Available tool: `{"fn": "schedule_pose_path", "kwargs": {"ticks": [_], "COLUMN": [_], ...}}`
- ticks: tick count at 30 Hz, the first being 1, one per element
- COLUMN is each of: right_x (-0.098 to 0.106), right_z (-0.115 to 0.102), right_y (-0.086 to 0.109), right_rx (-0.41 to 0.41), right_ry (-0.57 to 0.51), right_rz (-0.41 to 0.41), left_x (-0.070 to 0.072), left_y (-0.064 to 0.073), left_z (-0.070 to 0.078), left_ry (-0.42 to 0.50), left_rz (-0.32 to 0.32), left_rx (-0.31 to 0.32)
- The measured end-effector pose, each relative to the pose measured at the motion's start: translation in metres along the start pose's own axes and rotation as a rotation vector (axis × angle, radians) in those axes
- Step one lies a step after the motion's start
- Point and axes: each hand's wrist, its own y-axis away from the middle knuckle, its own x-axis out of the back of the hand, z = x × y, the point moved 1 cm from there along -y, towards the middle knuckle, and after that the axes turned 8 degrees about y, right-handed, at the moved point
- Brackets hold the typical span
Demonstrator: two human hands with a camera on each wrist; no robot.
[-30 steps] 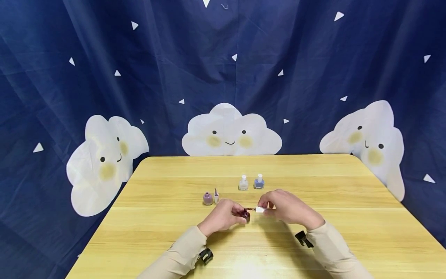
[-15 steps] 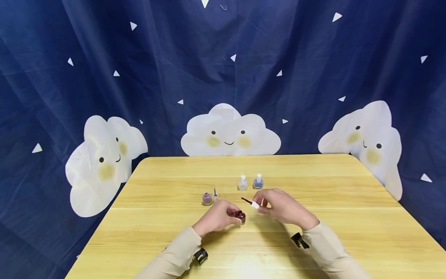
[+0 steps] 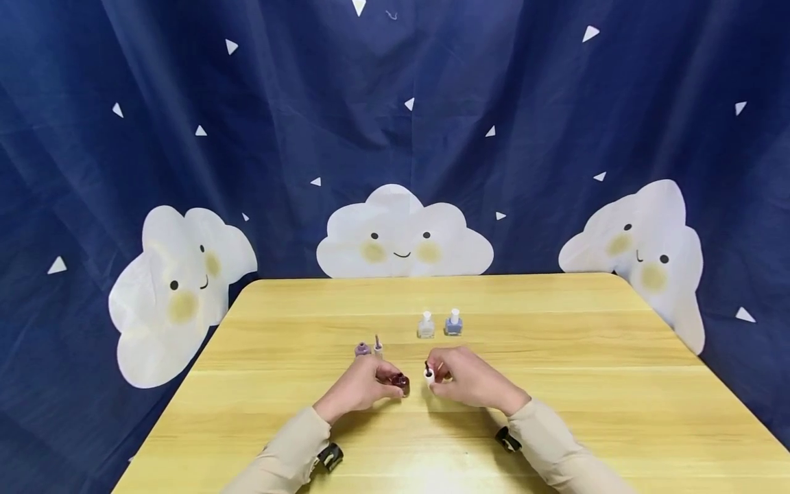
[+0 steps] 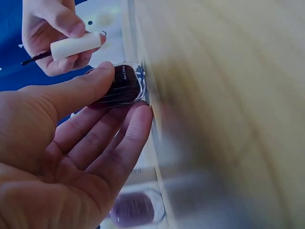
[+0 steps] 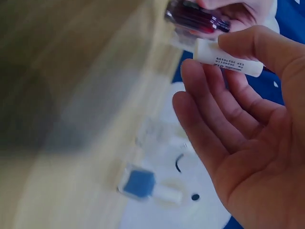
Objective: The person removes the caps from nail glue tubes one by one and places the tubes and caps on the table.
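Note:
My left hand (image 3: pixel 358 391) pinches an uncapped dark red nail polish bottle (image 3: pixel 403 385) between thumb and fingers, low over the table. In the left wrist view the dark bottle (image 4: pixel 126 86) lies tilted under the thumb. My right hand (image 3: pixel 474 381) holds its white brush cap (image 3: pixel 429 377) a short way to the right, apart from the bottle, with the dark brush (image 3: pixel 426 366) pointing up. The right wrist view shows small print on the cap (image 5: pixel 228 58), gripped by thumb and fingertips. Just beyond my left hand are an open purple polish bottle (image 3: pixel 362 348), partly hidden, and its upturned brush cap (image 3: pixel 378 348).
Farther back stand a clear polish bottle (image 3: pixel 426 326) and a blue polish bottle (image 3: pixel 453 325), both with white caps on. The wooden table (image 3: pixel 555 329) ends at a dark blue curtain (image 3: pixel 296 137) printed with clouds.
The brush, level beside the bottle's mouth a second ago, has moved away and turned to point upward in my right hand. Both hands have shifted left in the head view, partly covering the purple bottle.

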Motion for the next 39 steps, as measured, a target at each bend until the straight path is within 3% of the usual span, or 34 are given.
{"fn": "schedule_pose_path", "kwargs": {"ticks": [10, 18, 28, 39], "right_x": [-0.023, -0.037, -0.049, -0.053], "right_z": [-0.012, -0.024, -0.028, -0.031], "right_y": [-0.03, -0.053, -0.066, -0.074], "right_rx": [-0.055, -0.117, -0.167, -0.18], "right_ry": [0.029, -0.016, -0.045, -0.063], "right_rz": [-0.013, -0.039, -0.057, -0.073], "left_x": [0.021, 0.037, 0.052, 0.056], "left_y": [0.013, 0.02, 0.024, 0.024], "left_z": [-0.009, -0.017, -0.028, -0.034], "left_ry": [-0.025, -0.031, -0.012, 0.007], "left_rz": [0.04, 0.071, 0.122, 0.133], "left_rx": [0.025, 0.051, 0.062, 0.071]}}
